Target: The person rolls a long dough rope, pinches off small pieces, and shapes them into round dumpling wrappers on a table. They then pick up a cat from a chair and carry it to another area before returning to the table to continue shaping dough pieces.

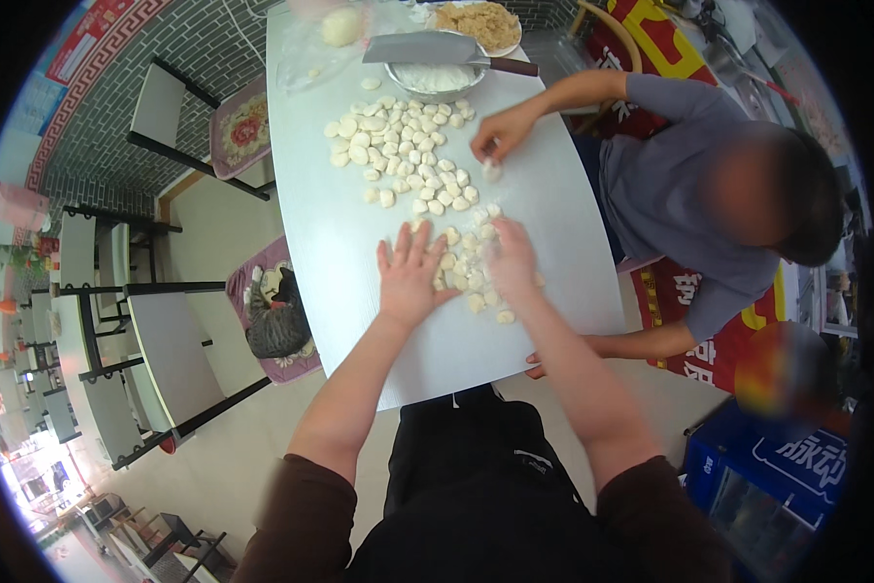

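Note:
My left hand (410, 283) lies palm down with its fingers spread, at the left edge of a small group of dough pieces (469, 255) on the white table (335, 291). A piece at its fingertips is partly covered, and whatever is under the palm is hidden. On the group's right side, my right hand (511, 262) is blurred by motion. Its fingers touch or hover over floured pieces; I cannot tell whether it grips one. Farther up the table spreads a larger group of cut dough pieces (407, 138), some of them flattened.
A co-worker's hand (508, 133) is at a dough piece (491, 170) on the right; their other hand is by the near corner. A cleaver (422, 48) rests across a metal bowl (437, 95) of flour. Beyond are a plate of filling (479, 22) and a dough ball (341, 27). A cat (280, 328) lies on a chair.

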A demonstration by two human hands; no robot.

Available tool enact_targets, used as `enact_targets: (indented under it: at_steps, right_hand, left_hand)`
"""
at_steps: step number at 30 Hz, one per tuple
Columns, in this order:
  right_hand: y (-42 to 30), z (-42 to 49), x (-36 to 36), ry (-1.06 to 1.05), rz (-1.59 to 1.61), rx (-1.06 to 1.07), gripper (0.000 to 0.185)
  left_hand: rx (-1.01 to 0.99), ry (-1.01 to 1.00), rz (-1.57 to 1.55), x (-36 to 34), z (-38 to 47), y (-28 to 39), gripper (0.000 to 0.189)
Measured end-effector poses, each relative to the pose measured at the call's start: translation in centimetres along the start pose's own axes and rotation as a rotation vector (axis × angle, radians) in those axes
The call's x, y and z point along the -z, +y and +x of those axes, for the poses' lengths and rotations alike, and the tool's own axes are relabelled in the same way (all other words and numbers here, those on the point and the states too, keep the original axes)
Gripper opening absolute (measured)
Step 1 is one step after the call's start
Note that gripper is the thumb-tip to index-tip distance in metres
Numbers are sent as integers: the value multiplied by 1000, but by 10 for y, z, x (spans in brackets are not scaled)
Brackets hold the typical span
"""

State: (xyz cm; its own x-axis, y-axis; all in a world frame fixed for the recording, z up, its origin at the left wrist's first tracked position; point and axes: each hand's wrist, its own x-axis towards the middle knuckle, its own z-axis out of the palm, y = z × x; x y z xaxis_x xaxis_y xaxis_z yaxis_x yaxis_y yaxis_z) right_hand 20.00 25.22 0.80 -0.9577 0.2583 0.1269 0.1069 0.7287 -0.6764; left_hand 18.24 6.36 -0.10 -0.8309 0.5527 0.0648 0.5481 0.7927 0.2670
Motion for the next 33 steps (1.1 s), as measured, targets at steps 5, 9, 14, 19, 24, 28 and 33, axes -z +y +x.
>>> enact_targets:
  at_steps: [5,9,14,19,24,28,33]
  right_hand:
    - [-22,-75,-51,-176,-302,214,56]
    - [2,-93,-3,-327,-636,357,59]
    - [24,-16,3,-104,-458,95,62]
    - [-26,-20,-34,-112,-398,211,62]
    - [-12,-66,0,-222,-398,169,59]
    - [15,0,-8,-18,-466,51,56]
    - [-27,-20,-34,-216,-372,158,59]
  left_hand:
    - [-7,-94,28,6,-47,-8,84]
    - [-75,-148,-57,16,-56,7,84]
    - [-150,-108,-18,-2,28,4,82]
    - [-43,-54,35,12,0,-37,79]
    - [-185,-228,-86,16,-28,-7,90]
    - [-149,-8,-83,-1,39,-8,88]
    - [-64,-93,18,20,5,-37,76]
